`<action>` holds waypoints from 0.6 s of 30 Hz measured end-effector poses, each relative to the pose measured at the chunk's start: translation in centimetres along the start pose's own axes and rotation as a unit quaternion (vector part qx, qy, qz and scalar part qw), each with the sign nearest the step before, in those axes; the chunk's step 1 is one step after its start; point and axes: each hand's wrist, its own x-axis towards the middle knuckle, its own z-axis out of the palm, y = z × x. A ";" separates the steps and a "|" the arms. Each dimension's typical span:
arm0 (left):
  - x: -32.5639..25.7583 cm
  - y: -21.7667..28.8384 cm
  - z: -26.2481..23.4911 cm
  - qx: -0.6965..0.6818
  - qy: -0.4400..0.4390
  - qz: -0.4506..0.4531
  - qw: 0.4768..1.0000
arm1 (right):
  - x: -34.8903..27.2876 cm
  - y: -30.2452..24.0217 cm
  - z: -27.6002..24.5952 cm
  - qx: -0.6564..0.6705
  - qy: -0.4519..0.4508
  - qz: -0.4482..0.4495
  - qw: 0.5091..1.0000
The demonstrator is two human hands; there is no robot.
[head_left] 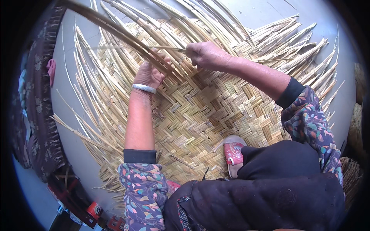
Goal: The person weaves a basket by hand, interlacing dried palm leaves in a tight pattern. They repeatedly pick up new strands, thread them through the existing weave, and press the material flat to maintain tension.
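A broad mat of flattened reed strips (pixel 216 104) lies under me, woven in a zigzag, with long loose ends fanning out along its far and side edges. My left hand (pixel 151 74), a pale bangle on its wrist, is closed around several raised reed strips (pixel 125 35) that slant up toward the upper left. Just to its right, my right hand (pixel 208 56) makes a fist over the weave. One thin reed strip (pixel 169 48) runs leftward out of that fist, across the raised strips. My right fingertips are turned away from sight.
My foot in a red patterned shoe (pixel 234 152) rests on the mat, by my bent knee. Dark patterned cloth (pixel 42 96) hangs along the left, with a pink cloth (pixel 51 72) beside it. A red container (pixel 94 210) stands at lower left. Grey floor (pixel 269 11) surrounds the mat.
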 end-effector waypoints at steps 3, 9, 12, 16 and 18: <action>-0.2 -0.1 0.2 0.024 -0.017 0.006 1.000 | -0.1 -2.0 -0.6 0.077 -0.078 0.021 0.994; -0.8 -0.3 0.1 -0.013 0.009 0.027 1.000 | 0.0 -2.4 -0.5 -0.004 -0.115 -0.030 0.993; -1.0 -0.5 -1.2 -0.042 -0.001 0.054 0.998 | 0.4 -2.9 -0.4 0.059 -0.172 0.029 0.983; -2.5 -1.8 0.4 -0.096 0.023 0.127 0.987 | 1.9 -1.7 -1.9 0.066 -0.223 0.110 0.966; -3.2 -2.5 0.5 -0.097 0.092 0.152 0.979 | 2.5 -2.2 -2.2 0.021 -0.232 0.123 0.965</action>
